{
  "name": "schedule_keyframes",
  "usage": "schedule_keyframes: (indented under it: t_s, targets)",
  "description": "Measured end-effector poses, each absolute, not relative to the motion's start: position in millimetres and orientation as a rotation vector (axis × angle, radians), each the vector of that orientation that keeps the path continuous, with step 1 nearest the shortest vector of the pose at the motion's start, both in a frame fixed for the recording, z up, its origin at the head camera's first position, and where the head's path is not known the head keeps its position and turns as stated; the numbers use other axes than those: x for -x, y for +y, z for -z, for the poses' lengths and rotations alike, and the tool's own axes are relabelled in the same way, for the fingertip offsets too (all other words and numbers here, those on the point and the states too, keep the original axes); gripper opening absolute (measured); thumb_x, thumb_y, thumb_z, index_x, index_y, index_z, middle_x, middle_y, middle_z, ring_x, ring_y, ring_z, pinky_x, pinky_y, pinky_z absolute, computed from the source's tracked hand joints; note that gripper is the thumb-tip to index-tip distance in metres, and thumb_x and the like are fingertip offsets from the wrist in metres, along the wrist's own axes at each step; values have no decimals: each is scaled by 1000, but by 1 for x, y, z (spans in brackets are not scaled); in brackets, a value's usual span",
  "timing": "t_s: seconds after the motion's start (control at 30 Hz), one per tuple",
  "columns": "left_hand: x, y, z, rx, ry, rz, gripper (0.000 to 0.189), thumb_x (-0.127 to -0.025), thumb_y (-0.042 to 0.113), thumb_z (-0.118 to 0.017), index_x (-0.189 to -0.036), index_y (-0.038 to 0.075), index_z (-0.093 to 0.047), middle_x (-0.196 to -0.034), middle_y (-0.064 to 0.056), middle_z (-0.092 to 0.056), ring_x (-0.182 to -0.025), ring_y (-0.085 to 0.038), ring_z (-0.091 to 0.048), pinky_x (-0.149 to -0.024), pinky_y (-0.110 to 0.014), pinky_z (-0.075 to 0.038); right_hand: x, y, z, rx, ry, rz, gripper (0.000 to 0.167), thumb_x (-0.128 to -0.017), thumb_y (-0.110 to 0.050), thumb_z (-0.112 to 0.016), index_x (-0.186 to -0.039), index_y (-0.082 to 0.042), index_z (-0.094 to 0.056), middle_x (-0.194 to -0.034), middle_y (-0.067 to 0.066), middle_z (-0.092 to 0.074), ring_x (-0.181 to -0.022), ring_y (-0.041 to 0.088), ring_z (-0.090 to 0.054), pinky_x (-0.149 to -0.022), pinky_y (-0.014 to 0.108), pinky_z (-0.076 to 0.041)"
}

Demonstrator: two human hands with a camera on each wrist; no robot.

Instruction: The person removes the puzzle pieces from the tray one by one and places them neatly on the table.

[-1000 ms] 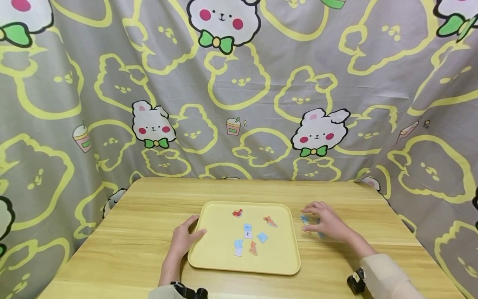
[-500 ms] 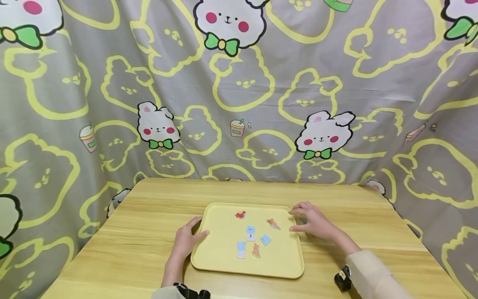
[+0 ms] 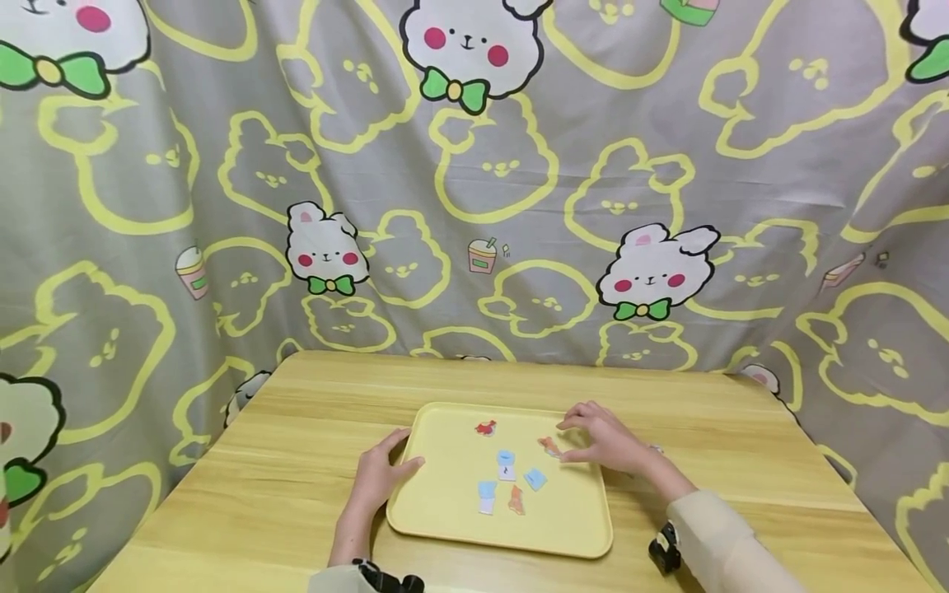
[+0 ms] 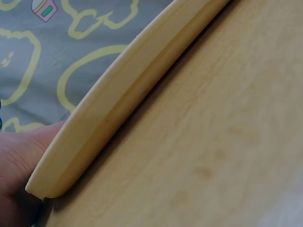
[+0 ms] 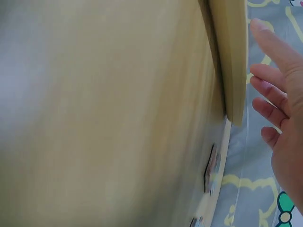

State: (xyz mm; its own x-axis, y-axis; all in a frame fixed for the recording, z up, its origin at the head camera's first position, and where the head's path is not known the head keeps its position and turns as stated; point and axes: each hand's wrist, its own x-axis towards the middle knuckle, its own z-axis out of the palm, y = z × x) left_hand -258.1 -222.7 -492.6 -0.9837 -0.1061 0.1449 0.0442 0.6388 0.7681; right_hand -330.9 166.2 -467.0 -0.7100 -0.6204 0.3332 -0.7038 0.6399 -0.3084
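A pale yellow tray (image 3: 437,519) lies on the table with several small flat cut pieces on it. My left hand (image 3: 376,475) holds its left edge, thumb over the rim; in the left wrist view the hand (image 4: 19,161) shows partly behind the tray wall (image 4: 113,94). Over the right rim hovers my right hand (image 3: 602,441), thumb and fingers spread apart beside an orange piece (image 3: 549,446). The right wrist view shows those fingers loosely bent, holding nothing. Elsewhere on the tray are a red piece (image 3: 485,428), a blue square (image 3: 535,478) and another orange piece (image 3: 516,501).
Two blue-and-white pairs, an upper one (image 3: 506,465) and a lower one (image 3: 485,497), also lie on the tray. Small pieces (image 5: 210,169) lie on the wooden table (image 3: 296,461) right of the tray, mostly hidden behind my right hand. A patterned curtain (image 3: 415,272) hangs behind.
My right hand has moved left, from above the pieces on the table to over the tray's right side. The left hand stays on the tray's edge. The whole view has shifted slightly.
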Motion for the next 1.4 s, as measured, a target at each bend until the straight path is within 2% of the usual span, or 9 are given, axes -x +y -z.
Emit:
schedule_keyframes:
  t_s: [0.23,0.4,0.57,0.73,1.17,1.4]
  targets:
    - [256,-222,495,-43,-2679,1258,58,-84,24,-77,-135,5,-58,-141,-26,-53,-133,-45,-48,-111,-56,-40,332,157,468,-1128,-2702,-522,52,-76,-45,-78,-112,-8,-72,-111,4,-65,-103,21,-56,-90,45,-48]
    - [258,-223,495,-35,-2671,1248,58,-84,24,-77,-135,5,-58,-141,-25,-53,-133,-44,-48,-112,-56,-40,335,153,467,-1182,-2694,-452,45,-79,-42,-77,-110,-11,-73,-108,2,-65,-100,19,-57,-84,37,-48]
    - [260,-224,496,-32,-2668,1262,58,-84,23,-77,-135,5,-58,-142,-25,-52,-133,-44,-47,-112,-56,-39,336,151,467,-1217,-2698,-431,35,-82,-38,-76,-107,-14,-75,-103,-2,-66,-95,16,-57,-75,26,-43]
    - [260,-224,494,-33,-2665,1284,58,-84,22,-77,-136,5,-57,-144,-26,-50,-134,-46,-46,-111,-58,-39,337,148,466,-1236,-2678,-420,28,-82,-34,-76,-103,-15,-76,-99,-4,-67,-92,13,-57,-71,21,-38]
    - [259,-224,491,-52,-2692,1281,59,-85,23,-76,-138,6,-55,-145,-26,-48,-135,-46,-44,-113,-58,-38,337,145,462,-1257,-2630,-435,22,-80,-31,-79,-96,-17,-76,-94,-7,-67,-89,9,-54,-72,20,-34]
    - [259,-224,493,-54,-2686,1300,59,-85,23,-76,-138,6,-55,-146,-26,-47,-136,-45,-43,-112,-58,-38,337,146,466,-1212,-2562,-652,19,-81,-26,-78,-99,-19,-76,-94,-7,-67,-90,10,-57,-75,22,-36]
